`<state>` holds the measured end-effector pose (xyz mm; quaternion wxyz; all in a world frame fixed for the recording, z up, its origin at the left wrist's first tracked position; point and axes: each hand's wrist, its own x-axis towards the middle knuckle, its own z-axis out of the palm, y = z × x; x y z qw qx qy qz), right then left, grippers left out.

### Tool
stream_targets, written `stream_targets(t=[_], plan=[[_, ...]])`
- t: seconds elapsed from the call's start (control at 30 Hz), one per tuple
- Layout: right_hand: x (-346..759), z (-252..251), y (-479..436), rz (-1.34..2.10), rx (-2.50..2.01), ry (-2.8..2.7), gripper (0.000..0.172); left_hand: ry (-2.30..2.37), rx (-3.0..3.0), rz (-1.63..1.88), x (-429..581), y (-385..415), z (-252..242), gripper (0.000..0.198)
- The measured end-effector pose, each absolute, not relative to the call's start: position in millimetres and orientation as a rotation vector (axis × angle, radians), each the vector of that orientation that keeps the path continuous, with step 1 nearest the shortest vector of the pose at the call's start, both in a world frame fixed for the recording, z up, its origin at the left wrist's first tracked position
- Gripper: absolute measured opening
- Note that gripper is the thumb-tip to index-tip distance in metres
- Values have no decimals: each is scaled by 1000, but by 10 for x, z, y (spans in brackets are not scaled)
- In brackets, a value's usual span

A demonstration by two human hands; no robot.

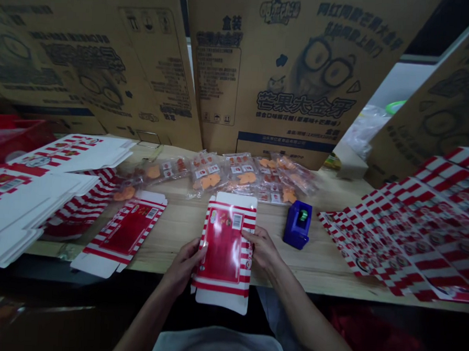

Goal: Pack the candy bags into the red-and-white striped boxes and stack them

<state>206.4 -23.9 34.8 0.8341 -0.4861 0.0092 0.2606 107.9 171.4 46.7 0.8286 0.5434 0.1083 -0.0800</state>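
While left hand (186,264) and right hand (266,248) pinch the red carton (223,248) over the table (308,271) edge, its end flaps (222,300) are unfolded, packets (247,178) lie beyond, striped boxes (416,232) seem done.

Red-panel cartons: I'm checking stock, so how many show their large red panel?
2: one carton held by the left hand and right hand, another carton lying on the table to its left. More may be hidden beneath these or in the stacks, far left.

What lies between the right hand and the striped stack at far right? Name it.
In the head view, a blue tape dispenser stands on the wooden table between the right hand and that stack.
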Motion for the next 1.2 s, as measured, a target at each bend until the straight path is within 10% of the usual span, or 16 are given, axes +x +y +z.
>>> stream_targets(t=[0.93, 1.2], plan=[[1558, -9, -350, 713, -1064, -37, 36, 268, 1215, 79, 1231, 1605, 197, 29], [1629, 10, -370, 338, -1300, -88, 54, 237, 1252, 147, 1111, 1653, 158, 67]])
